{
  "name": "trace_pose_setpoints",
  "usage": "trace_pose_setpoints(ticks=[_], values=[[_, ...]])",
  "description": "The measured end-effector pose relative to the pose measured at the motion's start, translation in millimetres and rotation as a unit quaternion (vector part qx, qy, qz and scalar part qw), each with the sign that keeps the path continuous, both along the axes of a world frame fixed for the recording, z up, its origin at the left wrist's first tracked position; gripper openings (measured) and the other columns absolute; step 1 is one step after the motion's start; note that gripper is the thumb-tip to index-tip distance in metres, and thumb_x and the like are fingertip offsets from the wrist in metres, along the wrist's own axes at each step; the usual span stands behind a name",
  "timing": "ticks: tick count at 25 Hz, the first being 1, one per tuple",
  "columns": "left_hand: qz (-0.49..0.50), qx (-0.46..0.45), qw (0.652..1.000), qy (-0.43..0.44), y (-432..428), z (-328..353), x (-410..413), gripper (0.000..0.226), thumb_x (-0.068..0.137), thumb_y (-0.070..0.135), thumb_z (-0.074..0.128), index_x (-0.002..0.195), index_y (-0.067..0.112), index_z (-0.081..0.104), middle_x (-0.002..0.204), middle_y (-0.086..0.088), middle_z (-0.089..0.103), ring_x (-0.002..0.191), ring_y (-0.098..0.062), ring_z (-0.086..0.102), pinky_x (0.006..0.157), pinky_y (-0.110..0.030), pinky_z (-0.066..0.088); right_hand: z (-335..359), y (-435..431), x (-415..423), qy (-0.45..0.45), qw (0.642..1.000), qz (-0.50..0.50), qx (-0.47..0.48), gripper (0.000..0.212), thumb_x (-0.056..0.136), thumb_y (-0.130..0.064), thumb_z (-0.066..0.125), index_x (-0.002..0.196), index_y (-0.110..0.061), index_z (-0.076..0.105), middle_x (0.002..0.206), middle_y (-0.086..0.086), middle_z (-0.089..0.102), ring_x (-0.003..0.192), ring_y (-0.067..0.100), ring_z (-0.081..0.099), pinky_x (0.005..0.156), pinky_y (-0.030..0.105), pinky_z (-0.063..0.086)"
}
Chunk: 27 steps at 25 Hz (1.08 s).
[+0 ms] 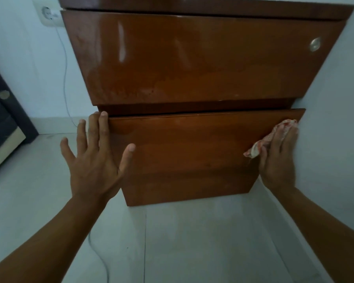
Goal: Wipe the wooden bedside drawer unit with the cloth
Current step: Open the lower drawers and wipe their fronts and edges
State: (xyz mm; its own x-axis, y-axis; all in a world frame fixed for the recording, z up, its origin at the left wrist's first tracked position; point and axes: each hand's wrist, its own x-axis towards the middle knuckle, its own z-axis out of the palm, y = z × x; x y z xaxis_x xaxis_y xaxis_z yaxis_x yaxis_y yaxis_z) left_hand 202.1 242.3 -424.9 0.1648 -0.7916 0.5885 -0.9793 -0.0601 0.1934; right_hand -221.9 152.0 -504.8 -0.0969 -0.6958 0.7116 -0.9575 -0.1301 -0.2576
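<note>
1. The right hand (278,158) presses a crumpled cloth (272,137) flat against the right end of the drawer unit (192,64)'s lower drawer front (192,152).
2. The left hand (94,160), fingers spread and holding nothing, braces that drawer's left edge.
3. Smears on the upper drawer suggest wiping remains.
4. A wall (335,99) crowds the right side; a cable (64,78) hangs left.

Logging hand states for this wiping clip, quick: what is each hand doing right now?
Left hand: open, fingers spread, at the lower drawer's left edge.
Right hand: presses the cloth against the drawer's right end.

Drawer unit (192,64) against wall (335,99), socket (48,14) left, cable (98,256) on floor (192,242)
</note>
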Motion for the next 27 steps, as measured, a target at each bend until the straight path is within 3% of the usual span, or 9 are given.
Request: trace_pose_setpoints(ticks=[5, 8, 10, 13, 19, 24, 27], values=[[0.013, 0.015, 1.000, 0.004, 0.3, 0.3, -5.4, 0.088, 0.094, 0.076, 0.018, 0.163, 0.024, 0.001, 0.171, -0.003, 0.009, 0.157, -0.032, 0.008, 0.119, -0.069, 0.010, 26.5, 9.5, 63.3, -0.093, 0.991, 0.089, -0.040, 0.069, 0.109, -0.030, 0.039, 0.163, 0.001, 0.007, 0.169, 0.028, -0.006, 0.158, 0.044, -0.005, 0.129, 0.052, 0.014], [0.012, 0.018, 1.000, 0.007, -1.7, -3.2, -6.5, 0.088, 0.093, 0.078, 0.013, 0.163, 0.026, 0.001, 0.171, -0.002, 0.009, 0.157, -0.031, 0.007, 0.120, -0.068, 0.009, 43.1, 21.2, 152.9, -0.025, 0.983, 0.172, -0.066, 0.078, 0.106, -0.034, 0.048, 0.165, -0.013, 0.000, 0.172, 0.013, -0.009, 0.159, 0.039, -0.006, 0.127, 0.053, 0.022], [0.011, 0.012, 1.000, 0.005, -1.9, -4.4, -5.5, 0.086, 0.094, 0.076, 0.014, 0.163, 0.025, 0.004, 0.171, -0.002, 0.010, 0.157, -0.030, 0.008, 0.120, -0.068, 0.010, 34.7, 28.8, 213.3, 0.041, 0.976, 0.205, -0.066, 0.080, 0.106, -0.038, 0.050, 0.164, -0.013, 0.002, 0.172, 0.015, -0.001, 0.159, 0.037, -0.002, 0.125, 0.053, 0.027], [0.006, 0.001, 1.000, -0.004, -2.1, -5.3, -1.5, 0.085, 0.095, 0.074, 0.018, 0.163, 0.023, 0.009, 0.170, -0.002, 0.014, 0.157, -0.031, 0.010, 0.119, -0.069, 0.010, 7.7, 32.8, 266.6, 0.067, 0.977, 0.190, -0.069, 0.072, 0.109, -0.046, 0.040, 0.164, -0.011, 0.008, 0.171, 0.019, 0.002, 0.159, 0.038, 0.004, 0.127, 0.052, 0.021], [0.011, -0.013, 1.000, 0.002, -4.9, -4.0, -2.0, 0.085, 0.095, 0.074, 0.015, 0.162, 0.022, 0.015, 0.168, -0.006, 0.020, 0.155, -0.032, 0.017, 0.119, -0.068, 0.010, -39.8, 14.9, 191.5, 0.148, 0.975, 0.149, -0.066, 0.073, 0.109, -0.039, 0.038, 0.165, -0.012, -0.001, 0.171, 0.023, 0.003, 0.157, 0.046, 0.011, 0.124, 0.059, 0.027], [0.012, -0.024, 1.000, 0.010, -8.8, -5.7, -5.8, 0.085, 0.096, 0.074, 0.018, 0.162, 0.022, 0.012, 0.169, -0.006, 0.018, 0.155, -0.031, 0.017, 0.119, -0.067, 0.010, -54.1, 2.1, 94.7, 0.130, 0.990, 0.061, -0.012, 0.071, 0.109, -0.034, 0.032, 0.163, -0.008, -0.006, 0.169, 0.026, -0.013, 0.157, 0.043, -0.013, 0.124, 0.061, 0.024], [0.008, -0.028, 0.999, 0.014, -8.8, -7.7, -5.8, 0.084, 0.096, 0.072, 0.021, 0.162, 0.022, 0.011, 0.169, -0.006, 0.017, 0.155, -0.031, 0.017, 0.119, -0.067, 0.011, -57.7, 1.4, 61.2, 0.141, 0.989, 0.048, 0.019, 0.074, 0.107, -0.031, 0.035, 0.163, -0.006, -0.007, 0.167, 0.033, -0.001, 0.156, 0.043, -0.014, 0.125, 0.061, 0.020]])
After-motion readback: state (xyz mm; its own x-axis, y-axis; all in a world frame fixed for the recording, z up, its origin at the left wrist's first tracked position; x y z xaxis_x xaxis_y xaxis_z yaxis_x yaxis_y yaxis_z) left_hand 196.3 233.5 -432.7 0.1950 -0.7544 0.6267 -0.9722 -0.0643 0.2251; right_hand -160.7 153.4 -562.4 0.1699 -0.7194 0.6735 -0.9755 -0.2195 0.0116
